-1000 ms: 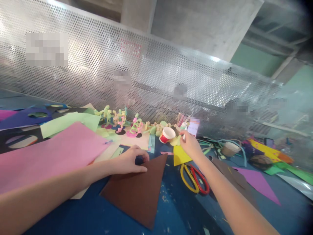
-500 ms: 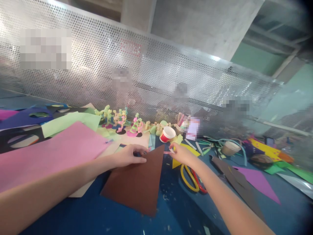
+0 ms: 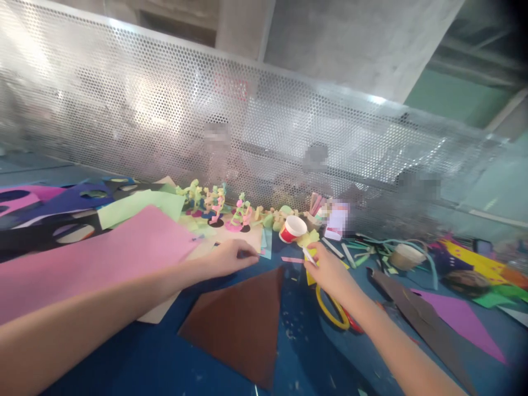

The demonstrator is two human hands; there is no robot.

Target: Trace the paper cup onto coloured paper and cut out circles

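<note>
A brown paper sheet (image 3: 237, 324) with a pointed corner lies on the blue table in front of me. My left hand (image 3: 231, 257) hovers just beyond its far edge, fingers loosely bent with a gap at the thumb and nothing visible in them. Pinched in my right hand (image 3: 332, 272) is a short, slim white stick (image 3: 308, 256); its exact kind is unclear. Left of that hand lies a narrow pink strip (image 3: 292, 259). Under the right wrist sit scissors with yellow (image 3: 330, 311) and red handles, partly hidden, beside yellow paper.
A red-and-white paper cup (image 3: 293, 229) stands behind my hands. Small colourful figures (image 3: 216, 206) line the back. Pink paper (image 3: 111, 258) and other sheets cover the left; grey (image 3: 406, 313) and purple paper (image 3: 457, 319) lie right. A perforated metal screen (image 3: 264, 126) rises behind.
My left hand has come off the brown sheet and moved slightly away from it. My right hand still holds the white stick, now a little farther from the sheet. The view has shifted left.
</note>
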